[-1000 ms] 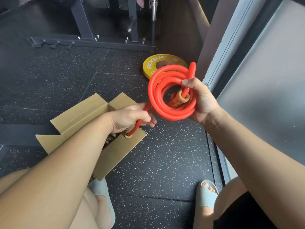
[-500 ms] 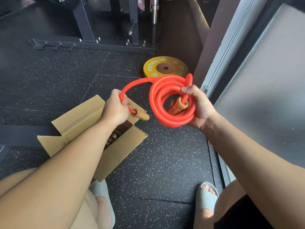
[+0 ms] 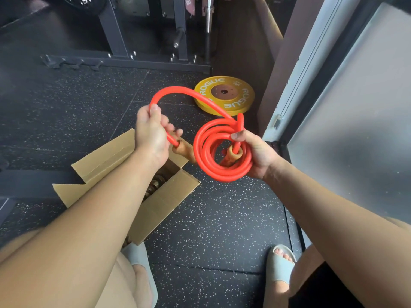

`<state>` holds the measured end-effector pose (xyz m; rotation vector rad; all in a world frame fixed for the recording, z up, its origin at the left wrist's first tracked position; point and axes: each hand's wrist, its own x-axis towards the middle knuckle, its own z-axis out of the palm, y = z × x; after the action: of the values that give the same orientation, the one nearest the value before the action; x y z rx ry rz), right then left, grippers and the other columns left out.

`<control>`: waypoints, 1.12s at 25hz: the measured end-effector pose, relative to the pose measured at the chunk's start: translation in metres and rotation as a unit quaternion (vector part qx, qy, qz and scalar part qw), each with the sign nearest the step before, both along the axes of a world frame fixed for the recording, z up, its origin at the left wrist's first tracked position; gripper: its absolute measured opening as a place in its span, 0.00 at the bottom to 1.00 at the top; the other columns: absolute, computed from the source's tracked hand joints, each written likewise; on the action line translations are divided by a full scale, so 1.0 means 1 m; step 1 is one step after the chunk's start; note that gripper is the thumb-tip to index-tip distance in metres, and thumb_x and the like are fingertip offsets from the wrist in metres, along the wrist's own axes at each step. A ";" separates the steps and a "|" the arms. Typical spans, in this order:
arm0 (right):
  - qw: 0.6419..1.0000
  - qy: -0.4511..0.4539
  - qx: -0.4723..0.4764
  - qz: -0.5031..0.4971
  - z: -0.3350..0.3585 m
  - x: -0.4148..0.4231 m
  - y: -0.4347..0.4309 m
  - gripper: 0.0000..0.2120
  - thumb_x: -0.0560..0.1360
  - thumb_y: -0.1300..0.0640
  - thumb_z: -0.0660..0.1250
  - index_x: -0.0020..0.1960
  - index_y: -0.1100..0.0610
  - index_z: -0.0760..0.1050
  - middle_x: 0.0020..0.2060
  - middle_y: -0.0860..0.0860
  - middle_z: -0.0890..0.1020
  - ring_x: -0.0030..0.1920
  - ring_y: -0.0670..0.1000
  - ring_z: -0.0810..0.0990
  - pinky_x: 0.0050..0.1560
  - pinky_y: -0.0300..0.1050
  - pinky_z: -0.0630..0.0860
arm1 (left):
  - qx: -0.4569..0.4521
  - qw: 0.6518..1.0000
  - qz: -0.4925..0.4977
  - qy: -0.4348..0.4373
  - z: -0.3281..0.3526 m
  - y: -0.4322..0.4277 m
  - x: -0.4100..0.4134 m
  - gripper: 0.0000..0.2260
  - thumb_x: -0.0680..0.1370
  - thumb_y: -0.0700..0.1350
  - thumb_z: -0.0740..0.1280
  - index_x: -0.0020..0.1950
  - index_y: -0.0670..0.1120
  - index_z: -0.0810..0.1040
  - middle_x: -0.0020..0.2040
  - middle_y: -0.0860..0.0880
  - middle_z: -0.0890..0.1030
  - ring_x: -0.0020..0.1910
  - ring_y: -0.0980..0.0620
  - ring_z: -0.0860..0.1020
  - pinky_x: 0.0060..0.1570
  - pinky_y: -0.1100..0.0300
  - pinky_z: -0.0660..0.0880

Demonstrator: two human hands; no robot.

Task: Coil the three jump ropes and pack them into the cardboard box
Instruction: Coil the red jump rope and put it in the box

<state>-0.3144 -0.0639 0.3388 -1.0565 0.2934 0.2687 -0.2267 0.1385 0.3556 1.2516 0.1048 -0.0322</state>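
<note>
Above the open brown cardboard box (image 3: 164,196), the right hand (image 3: 255,152) pinches the coiled thick red rubber jump rope (image 3: 222,172). The left hand (image 3: 151,134), fingers curled tight, grips its loose end beside the wooden handle (image 3: 184,152).

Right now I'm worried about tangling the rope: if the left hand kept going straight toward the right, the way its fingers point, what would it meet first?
Probably the coiled red jump rope held in the right hand; the wooden handle in the left hand looks almost against it, though depth is unclear.
</note>
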 end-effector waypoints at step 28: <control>0.958 -0.183 0.220 -0.004 0.033 0.007 -0.027 0.32 0.57 0.52 0.82 0.58 0.61 0.77 0.48 0.55 0.74 0.40 0.50 0.81 0.45 0.45 0.80 | 0.470 0.842 -0.240 0.110 -0.055 0.012 -0.022 0.12 0.67 0.39 0.74 0.41 0.48 0.73 0.45 0.45 0.83 0.42 0.45 0.79 0.43 0.51 0.78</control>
<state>-0.3073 -0.0913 0.3721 -0.6450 -0.0962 0.1181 -0.2491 0.1505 0.3010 2.2374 -0.0083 -0.6298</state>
